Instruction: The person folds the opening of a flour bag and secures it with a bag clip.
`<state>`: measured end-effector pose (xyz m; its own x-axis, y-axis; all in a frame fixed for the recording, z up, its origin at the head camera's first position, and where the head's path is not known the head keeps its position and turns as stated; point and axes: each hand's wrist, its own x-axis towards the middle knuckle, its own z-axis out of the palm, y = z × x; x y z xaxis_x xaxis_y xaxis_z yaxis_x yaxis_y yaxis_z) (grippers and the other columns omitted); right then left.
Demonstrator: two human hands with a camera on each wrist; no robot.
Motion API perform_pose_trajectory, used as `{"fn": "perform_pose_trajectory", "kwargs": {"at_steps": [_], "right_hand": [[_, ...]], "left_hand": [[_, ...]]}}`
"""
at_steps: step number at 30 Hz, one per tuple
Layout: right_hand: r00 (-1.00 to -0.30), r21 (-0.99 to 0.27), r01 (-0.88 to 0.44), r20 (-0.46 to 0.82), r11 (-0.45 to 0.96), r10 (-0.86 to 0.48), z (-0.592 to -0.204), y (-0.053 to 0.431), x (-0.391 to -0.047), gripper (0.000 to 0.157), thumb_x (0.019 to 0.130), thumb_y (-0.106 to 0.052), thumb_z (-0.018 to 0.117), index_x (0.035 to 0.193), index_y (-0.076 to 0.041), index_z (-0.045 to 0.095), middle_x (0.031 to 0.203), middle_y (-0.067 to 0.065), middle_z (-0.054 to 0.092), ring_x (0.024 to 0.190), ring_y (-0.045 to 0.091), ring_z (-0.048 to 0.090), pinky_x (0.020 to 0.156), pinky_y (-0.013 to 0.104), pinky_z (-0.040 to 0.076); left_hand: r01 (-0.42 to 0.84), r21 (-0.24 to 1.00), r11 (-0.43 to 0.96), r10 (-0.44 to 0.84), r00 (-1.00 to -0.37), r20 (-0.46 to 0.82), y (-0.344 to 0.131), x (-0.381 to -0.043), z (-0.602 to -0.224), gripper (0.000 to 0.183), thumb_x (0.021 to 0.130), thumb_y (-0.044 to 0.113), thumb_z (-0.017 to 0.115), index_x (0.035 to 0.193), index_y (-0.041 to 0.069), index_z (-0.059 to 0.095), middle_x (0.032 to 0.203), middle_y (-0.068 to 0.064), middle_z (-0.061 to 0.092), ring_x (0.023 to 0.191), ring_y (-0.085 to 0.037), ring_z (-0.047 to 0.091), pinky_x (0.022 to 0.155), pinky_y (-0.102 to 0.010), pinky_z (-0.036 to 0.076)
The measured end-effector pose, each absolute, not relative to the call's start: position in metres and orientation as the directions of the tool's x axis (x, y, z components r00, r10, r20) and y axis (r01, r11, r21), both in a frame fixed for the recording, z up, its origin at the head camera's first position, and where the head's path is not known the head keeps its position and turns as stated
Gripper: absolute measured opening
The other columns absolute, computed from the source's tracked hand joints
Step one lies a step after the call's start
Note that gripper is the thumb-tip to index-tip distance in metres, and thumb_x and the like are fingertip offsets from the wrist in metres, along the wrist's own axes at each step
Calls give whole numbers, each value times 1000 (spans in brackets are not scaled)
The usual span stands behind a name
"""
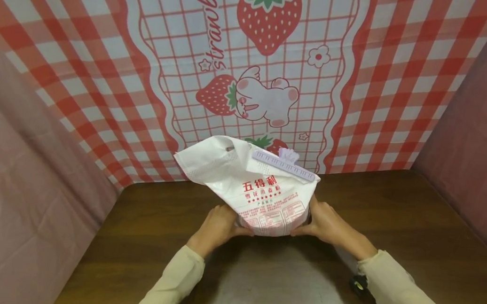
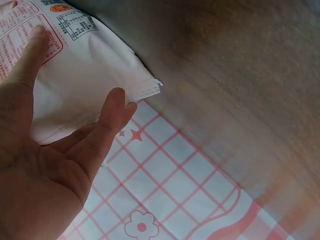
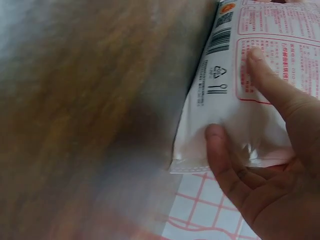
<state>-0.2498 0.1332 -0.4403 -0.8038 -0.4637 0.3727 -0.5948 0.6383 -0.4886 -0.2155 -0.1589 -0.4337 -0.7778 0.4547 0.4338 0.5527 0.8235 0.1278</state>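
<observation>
A white flour bag [image 1: 261, 198] with red print is held between both hands, its top folded over to the left. A purple sealing clip [image 1: 284, 164] lies across the right part of its top edge. My left hand [image 1: 220, 225] grips the bag's lower left side, thumb on the printed front; the left wrist view shows its other fingers [image 2: 116, 107] at the bag's edge. On the lower right side, my right hand [image 1: 327, 224] grips it likewise, its thumb [image 3: 272, 80] across the printed panel. Whether the bag's underside touches the table cannot be seen.
A dark brown wooden table [image 1: 144, 239] lies beneath. Behind it hangs a red-and-white checked strawberry cloth [image 1: 396, 87], with pink cloth [image 1: 25, 179] at both sides. A small black object [image 1: 359, 284] shows at the right sleeve's cuff.
</observation>
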Motion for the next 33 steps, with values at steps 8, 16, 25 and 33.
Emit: {"fn": "perform_pose_trajectory", "kwargs": {"at_steps": [8, 16, 25, 33], "right_hand": [[-815, -517, -579, 351, 630, -461, -441, 133, -256, 128, 47, -49, 83, 143, -26, 2, 92, 9, 63, 76, 16, 59, 69, 37, 48], [-821, -520, -570, 341, 636, -457, -442, 134, -259, 125, 48, -51, 82, 142, -22, 6, 94, 11, 63, 79, 17, 59, 70, 39, 48], [-814, -518, -580, 339, 628, -472, -440, 132, -271, 126, 47, -48, 84, 142, -27, 4, 90, 7, 62, 70, 14, 54, 66, 35, 47], [-825, -497, -565, 328, 658, -461, -441, 132, -279, 126, 46, -52, 82, 142, -22, 6, 86, 12, 64, 73, 18, 59, 67, 39, 48]], "left_hand": [[536, 131, 834, 446, -795, 411, -158, -222, -434, 70, 59, 56, 72, 114, 19, 50, 88, -1, 64, 72, -23, 63, 61, -38, 51], [541, 130, 831, 452, -793, 407, -158, -225, -435, 69, 60, 56, 72, 114, 19, 49, 88, 0, 63, 71, -22, 63, 60, -37, 51], [556, 118, 823, 458, -772, 441, -159, -235, -434, 68, 59, 55, 73, 111, 16, 52, 81, -3, 63, 69, -24, 63, 58, -39, 51], [538, 117, 835, 461, -798, 388, -160, -246, -433, 70, 60, 56, 72, 113, 17, 49, 82, -3, 63, 69, -24, 63, 60, -38, 51]]}}
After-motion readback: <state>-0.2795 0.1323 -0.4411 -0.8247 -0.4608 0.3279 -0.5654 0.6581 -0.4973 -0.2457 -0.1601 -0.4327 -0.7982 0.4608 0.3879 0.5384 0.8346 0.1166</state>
